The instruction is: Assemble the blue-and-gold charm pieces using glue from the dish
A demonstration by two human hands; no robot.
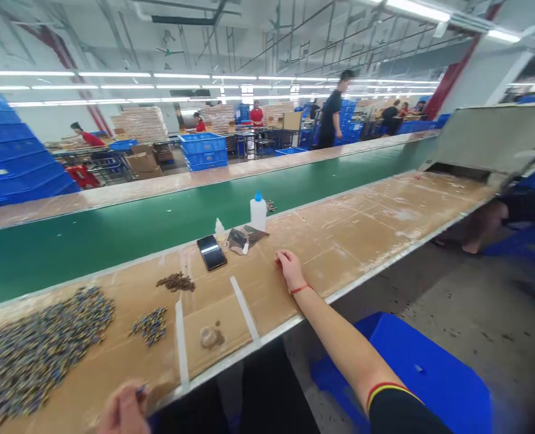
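Note:
My right hand (289, 270) rests flat on the brown cardboard-covered bench (339, 241), fingers together, holding nothing; a red string circles its wrist. My left hand (125, 410) sits at the bench's near edge, fingers curled around one small blue piece. A large heap of small blue and yellow parts (32, 349) lies at the far left, a smaller clump of them (150, 325) beside it. A pile of dark brown parts (177, 282) lies further back. A black phone (212, 252) lies between my hands and the belt.
A green conveyor belt (113, 235) runs behind the bench. A white squeeze bottle with blue cap (258, 211), a small bottle (219, 228) and a dark pouch (244, 238) stand near the phone. A blue crate (430, 367) sits below right. People work in the background among stacked blue crates (14, 157).

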